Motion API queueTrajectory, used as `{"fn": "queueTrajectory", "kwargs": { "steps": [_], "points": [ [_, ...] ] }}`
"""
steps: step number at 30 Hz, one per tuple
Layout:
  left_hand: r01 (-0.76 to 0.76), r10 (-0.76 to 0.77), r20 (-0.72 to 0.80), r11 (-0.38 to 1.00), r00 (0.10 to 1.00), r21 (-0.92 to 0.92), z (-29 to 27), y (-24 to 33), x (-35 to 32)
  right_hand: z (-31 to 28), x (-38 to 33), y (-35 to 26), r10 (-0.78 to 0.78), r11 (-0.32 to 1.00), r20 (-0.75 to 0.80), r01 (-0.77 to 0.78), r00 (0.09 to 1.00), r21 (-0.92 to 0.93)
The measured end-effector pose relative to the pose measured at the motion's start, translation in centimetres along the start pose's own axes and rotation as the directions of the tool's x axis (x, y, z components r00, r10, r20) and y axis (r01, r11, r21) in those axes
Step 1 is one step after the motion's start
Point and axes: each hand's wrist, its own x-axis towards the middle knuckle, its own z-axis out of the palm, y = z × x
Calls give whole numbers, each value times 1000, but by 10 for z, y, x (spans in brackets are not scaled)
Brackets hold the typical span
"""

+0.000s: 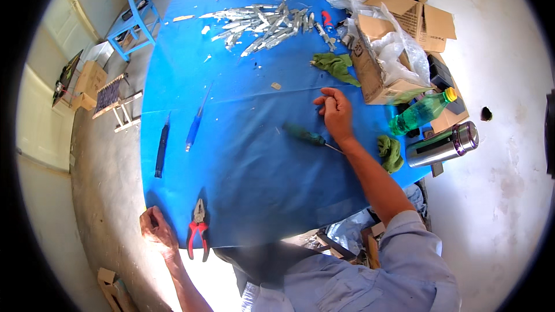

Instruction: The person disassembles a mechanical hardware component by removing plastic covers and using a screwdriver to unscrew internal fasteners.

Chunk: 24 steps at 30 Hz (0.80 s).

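Pliers (198, 226) look stiff, fairly heavy; best held by red handles (191, 244); left hand (157, 230) and right hand (337, 111) curl, grasp unclear.

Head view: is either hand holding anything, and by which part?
Cannot be told: nothing held shows clearly in the left hand, at the edge of the table, or the curled right hand; something small could be hidden.

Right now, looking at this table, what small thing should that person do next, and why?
Perhaps use the left hand to nudge the pliers a little farther onto the table: their red handles seem to poke past the near edge, where a bump might tip them off, and that hand is the closer one.
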Motion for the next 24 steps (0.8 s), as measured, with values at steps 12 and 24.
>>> {"fn": "queueTrajectory", "kwargs": {
  "steps": [12,24],
  "points": [
    [92,-91,13,994,996,-68,1,1,-1,-2,10,2,-1,982,75,15,997,-186],
    [93,-92,15,994,996,-63,0,3,1,107,96,-38,-374,674,416,551,829,-492]
  ]
}}
